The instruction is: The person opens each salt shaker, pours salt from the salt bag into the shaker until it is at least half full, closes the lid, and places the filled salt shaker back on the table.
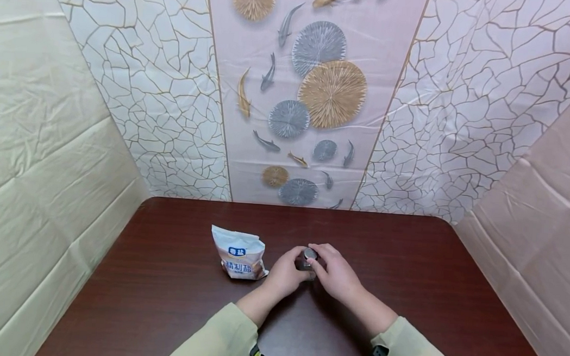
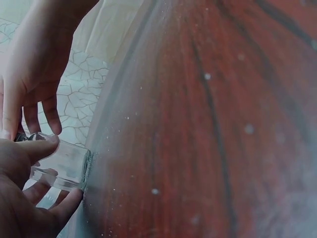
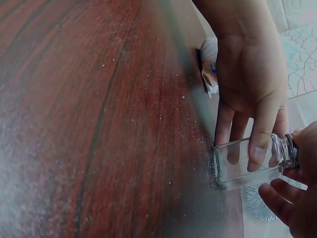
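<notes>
A small clear glass jar (image 3: pixel 237 176) stands upright on the table, between both hands. My left hand (image 1: pixel 285 275) grips its body from the left, with the thumb on the near side and the fingers on the far side. At the top, the thumb and fingers of my right hand (image 1: pixel 337 272) hold the round grey cap (image 1: pixel 311 253) on the jar's neck. Through the glass the left fingers show in the right wrist view; how much the jar contains I cannot tell. To the left of the hands stands a white and brown bag of salt (image 1: pixel 239 254), its top crumpled.
The dark red-brown wooden table (image 1: pixel 169 307) carries scattered white grains around the jar, seen in the wrist views. A patterned cloth wall (image 1: pixel 296 162) rises behind the table's far edge, with plain cloth sides at left and right.
</notes>
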Motion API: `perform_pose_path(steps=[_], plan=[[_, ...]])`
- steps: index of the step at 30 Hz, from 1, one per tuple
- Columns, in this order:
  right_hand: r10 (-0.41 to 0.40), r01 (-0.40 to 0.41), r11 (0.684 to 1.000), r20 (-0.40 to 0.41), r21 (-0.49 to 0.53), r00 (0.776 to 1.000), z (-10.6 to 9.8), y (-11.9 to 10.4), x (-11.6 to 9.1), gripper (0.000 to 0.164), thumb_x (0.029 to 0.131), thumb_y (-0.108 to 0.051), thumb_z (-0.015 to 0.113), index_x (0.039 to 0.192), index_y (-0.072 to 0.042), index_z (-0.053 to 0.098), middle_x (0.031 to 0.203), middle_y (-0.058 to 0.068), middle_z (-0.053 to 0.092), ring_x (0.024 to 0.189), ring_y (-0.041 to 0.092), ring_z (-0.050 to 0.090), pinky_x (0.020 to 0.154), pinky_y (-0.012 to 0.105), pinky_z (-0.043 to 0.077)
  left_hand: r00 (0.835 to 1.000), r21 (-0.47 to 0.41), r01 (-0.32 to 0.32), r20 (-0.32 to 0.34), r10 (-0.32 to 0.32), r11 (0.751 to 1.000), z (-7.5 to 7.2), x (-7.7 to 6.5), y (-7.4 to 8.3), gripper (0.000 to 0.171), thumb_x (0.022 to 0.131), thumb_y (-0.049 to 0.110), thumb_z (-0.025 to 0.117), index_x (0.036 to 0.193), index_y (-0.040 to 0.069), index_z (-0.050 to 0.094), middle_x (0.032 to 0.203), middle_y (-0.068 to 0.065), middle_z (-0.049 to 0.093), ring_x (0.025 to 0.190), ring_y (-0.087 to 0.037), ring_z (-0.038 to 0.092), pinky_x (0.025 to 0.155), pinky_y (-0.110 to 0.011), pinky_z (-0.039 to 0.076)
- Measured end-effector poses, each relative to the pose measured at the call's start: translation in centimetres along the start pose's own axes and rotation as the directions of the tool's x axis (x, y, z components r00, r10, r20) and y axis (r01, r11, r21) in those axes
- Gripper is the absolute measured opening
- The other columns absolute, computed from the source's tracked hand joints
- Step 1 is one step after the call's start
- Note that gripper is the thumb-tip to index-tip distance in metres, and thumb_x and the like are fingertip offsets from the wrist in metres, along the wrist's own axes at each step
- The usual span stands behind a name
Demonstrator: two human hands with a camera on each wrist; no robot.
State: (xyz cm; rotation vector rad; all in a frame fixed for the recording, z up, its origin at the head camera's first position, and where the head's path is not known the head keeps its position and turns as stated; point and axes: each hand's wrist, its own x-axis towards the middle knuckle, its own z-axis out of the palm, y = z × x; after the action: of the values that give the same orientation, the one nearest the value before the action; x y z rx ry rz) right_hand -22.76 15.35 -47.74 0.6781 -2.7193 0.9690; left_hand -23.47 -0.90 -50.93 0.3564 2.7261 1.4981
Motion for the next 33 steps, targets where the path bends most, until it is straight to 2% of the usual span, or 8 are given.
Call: perform_pose_path(steps=[11,19,22,25,33], plan=[[-0.003,0.003,1.000,0.020,-0.002,1.000,0.1,0.1,-0.2,0.041,0.100,-0.017,0.059,0.140,-0.006,0.055,0.120,0.007,0.059,0.113,0.021,0.056,0.095,0.042,0.047,1.000,0.032,-0.002,0.025,0.001,0.999,-0.2,0.0,0.2,0.058,0.080,0.025,0.084,0.131,0.016,0.058,0.127,-0.008,0.062,0.117,-0.024,0.058,0.098,-0.045,0.047],[0.085,-0.087,0.996,0.061,0.036,0.994,0.0,0.0,0.1,0.052,0.097,-0.024,0.063,0.146,-0.012,0.047,0.131,0.007,0.054,0.107,0.018,0.057,0.089,0.041,0.048,0.999,0.039,-0.006,0.041,0.004,0.999,-0.4,0.4,0.1,0.058,0.078,0.021,0.085,0.129,0.019,0.058,0.120,-0.004,0.064,0.111,-0.022,0.060,0.094,-0.044,0.048],[0.108,-0.110,0.994,0.049,0.024,0.993,0.0,-0.1,0.2,0.053,0.095,-0.029,0.066,0.142,-0.011,0.050,0.130,0.006,0.054,0.105,0.018,0.058,0.087,0.040,0.049,0.998,0.045,0.004,0.055,-0.006,0.999,-0.5,0.6,0.1,0.058,0.078,0.020,0.084,0.130,0.019,0.057,0.116,-0.002,0.064,0.107,-0.020,0.060,0.092,-0.043,0.048],[0.124,-0.124,0.992,0.013,0.016,0.992,0.0,-0.4,0.4,0.049,0.093,-0.031,0.069,0.134,-0.010,0.056,0.120,0.005,0.056,0.099,0.019,0.058,0.082,0.038,0.049,0.997,0.052,0.014,0.071,-0.018,0.999,-0.5,0.6,0.2,0.059,0.079,0.020,0.084,0.131,0.019,0.056,0.114,-0.001,0.064,0.104,-0.019,0.060,0.090,-0.042,0.049],[0.171,-0.172,0.984,-0.032,-0.041,0.985,0.0,-1.1,1.0,0.038,0.088,-0.036,0.075,0.113,-0.011,0.062,0.097,0.003,0.053,0.083,0.016,0.051,0.071,0.033,0.045,0.996,0.059,0.014,0.085,-0.019,0.998,-0.6,0.7,0.2,0.058,0.081,0.017,0.083,0.132,0.017,0.055,0.126,-0.004,0.063,0.115,-0.021,0.059,0.097,-0.044,0.047]])
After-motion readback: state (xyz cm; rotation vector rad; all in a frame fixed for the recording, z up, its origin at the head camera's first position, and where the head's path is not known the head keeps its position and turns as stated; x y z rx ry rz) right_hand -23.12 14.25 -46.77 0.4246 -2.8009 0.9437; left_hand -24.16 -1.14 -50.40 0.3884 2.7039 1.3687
